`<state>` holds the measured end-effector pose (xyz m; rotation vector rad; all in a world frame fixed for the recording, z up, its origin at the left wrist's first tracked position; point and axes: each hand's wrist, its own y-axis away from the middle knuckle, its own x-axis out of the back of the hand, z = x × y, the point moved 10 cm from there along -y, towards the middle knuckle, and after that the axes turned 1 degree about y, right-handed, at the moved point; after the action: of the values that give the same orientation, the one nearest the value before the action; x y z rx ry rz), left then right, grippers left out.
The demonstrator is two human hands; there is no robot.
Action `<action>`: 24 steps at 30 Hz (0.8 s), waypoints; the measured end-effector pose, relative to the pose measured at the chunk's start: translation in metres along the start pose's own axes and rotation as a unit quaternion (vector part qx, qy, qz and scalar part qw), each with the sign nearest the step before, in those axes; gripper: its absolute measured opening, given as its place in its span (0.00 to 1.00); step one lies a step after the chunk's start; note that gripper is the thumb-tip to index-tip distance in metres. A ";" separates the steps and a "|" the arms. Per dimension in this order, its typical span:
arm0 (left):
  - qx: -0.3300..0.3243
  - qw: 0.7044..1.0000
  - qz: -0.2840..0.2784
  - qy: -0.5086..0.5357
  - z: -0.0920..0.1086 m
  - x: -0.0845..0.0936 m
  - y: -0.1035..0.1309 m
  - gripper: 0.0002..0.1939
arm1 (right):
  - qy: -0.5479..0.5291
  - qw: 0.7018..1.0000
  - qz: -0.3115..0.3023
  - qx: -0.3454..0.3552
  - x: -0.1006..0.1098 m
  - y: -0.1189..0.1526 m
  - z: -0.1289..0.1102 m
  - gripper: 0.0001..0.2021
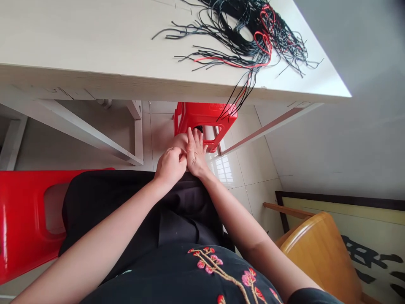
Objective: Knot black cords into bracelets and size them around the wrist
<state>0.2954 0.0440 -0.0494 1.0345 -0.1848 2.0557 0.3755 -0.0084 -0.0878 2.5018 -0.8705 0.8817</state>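
Both hands meet low above my lap, below the front edge of the table. My left hand is curled into a fist or pinch; whatever its fingers may hold is hidden. It touches the side of my right hand near the base of the thumb. My right hand is open, its fingers stretched out and pointing away from me. Beyond and above them, a bundle of thin black cords lies on the table, with a few red cords among them. Several ends hang over the edge.
The white table spans the top of the view, with pale metal legs below. A red plastic stool stands under it, another red stool at left. A wooden chair and a wall are at right.
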 end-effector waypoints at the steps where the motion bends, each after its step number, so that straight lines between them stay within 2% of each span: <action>1: -0.005 1.000 -0.001 -0.001 0.000 0.001 -0.002 0.11 | 0.002 1.000 0.001 -0.013 0.000 -0.003 0.001 0.27; 6: -0.025 0.999 0.020 -0.015 -0.002 0.006 -0.009 0.11 | -0.007 0.998 0.015 -0.056 0.002 -0.019 0.005 0.27; 12: 0.005 1.000 0.029 0.004 -0.016 0.012 -0.014 0.11 | 0.057 0.994 0.024 -0.092 0.005 -0.029 -0.005 0.27; 16: 0.035 0.999 0.017 0.026 -0.025 0.013 -0.018 0.11 | 0.084 0.992 0.019 -0.097 0.005 -0.034 -0.009 0.27; 24: 0.040 0.999 0.025 0.023 -0.026 0.017 -0.023 0.11 | 0.116 0.990 0.032 -0.079 0.003 -0.046 -0.011 0.29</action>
<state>0.2902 0.0816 -0.0589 1.0385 -0.1069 2.1450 0.4027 0.0303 -0.0830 2.1943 -0.9091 1.0558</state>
